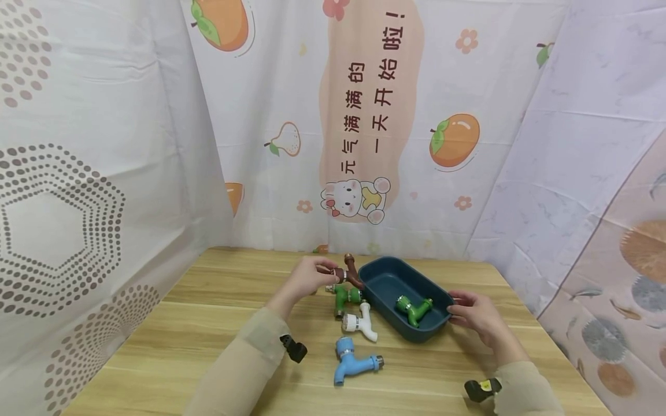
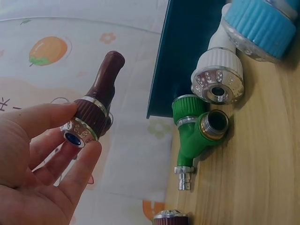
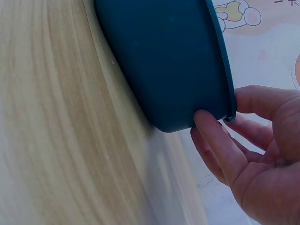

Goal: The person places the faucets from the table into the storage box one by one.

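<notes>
My left hand (image 1: pixel 306 278) holds a dark brown tap (image 1: pixel 354 277) by its ribbed knob, between thumb and fingertips. In the left wrist view the tap's spout (image 2: pixel 107 77) points up and away from the palm. My right hand (image 1: pixel 476 315) grips the right end of a dark teal plastic basin (image 1: pixel 384 289), with the thumb (image 3: pixel 218 140) against the outer wall and a finger at the rim. Inside the basin lies a green tap (image 1: pixel 414 312). Another green tap (image 1: pixel 340 299) is on the table just below my left hand, beside the basin.
A white tap (image 1: pixel 367 325) and a light blue tap (image 1: pixel 354 364) lie on the wooden table (image 1: pixel 208 341) left of and in front of the basin. Part of another brown knob (image 2: pixel 171 218) shows near my left hand. A patterned curtain (image 1: pixel 291 190) hangs behind the table.
</notes>
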Available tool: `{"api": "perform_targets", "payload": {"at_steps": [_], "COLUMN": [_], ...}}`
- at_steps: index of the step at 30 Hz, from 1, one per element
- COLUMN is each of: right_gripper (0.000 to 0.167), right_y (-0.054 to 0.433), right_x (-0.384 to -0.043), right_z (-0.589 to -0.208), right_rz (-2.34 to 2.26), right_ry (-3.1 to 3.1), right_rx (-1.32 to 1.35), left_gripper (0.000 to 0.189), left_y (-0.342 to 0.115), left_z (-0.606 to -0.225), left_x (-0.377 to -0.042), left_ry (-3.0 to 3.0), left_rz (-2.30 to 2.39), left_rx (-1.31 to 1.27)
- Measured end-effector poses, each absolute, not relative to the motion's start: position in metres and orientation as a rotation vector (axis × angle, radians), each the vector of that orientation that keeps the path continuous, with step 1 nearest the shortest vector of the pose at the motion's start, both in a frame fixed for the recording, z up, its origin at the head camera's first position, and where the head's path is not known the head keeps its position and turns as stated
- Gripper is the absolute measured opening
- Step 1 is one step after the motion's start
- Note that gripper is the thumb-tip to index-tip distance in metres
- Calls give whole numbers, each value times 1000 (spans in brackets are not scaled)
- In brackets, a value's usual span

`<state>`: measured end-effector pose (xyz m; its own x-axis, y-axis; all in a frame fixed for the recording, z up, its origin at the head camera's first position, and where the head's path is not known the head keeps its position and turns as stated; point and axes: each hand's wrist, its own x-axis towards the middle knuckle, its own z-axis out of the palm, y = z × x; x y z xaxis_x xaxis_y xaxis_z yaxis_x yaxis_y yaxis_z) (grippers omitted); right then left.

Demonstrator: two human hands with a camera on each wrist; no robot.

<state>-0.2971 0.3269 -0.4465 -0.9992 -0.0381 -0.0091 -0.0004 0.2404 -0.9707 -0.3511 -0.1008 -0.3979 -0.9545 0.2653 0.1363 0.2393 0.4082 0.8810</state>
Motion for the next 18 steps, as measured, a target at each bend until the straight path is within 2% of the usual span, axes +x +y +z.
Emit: {"api": "perform_targets", "payload": {"at_steps": [18], "right_gripper": [55], "right_y": [329], "right_x": [-299], "right_z": [-447], "right_rz": [-1916], "right_ry": [2454], "right_rx": [-39], "left_gripper": [28], "left_y": [-81], "left_z": [-391], "left_x": [-359], "left_ry": [2606], "left_rz": [1613], "left_rx": [552]}}
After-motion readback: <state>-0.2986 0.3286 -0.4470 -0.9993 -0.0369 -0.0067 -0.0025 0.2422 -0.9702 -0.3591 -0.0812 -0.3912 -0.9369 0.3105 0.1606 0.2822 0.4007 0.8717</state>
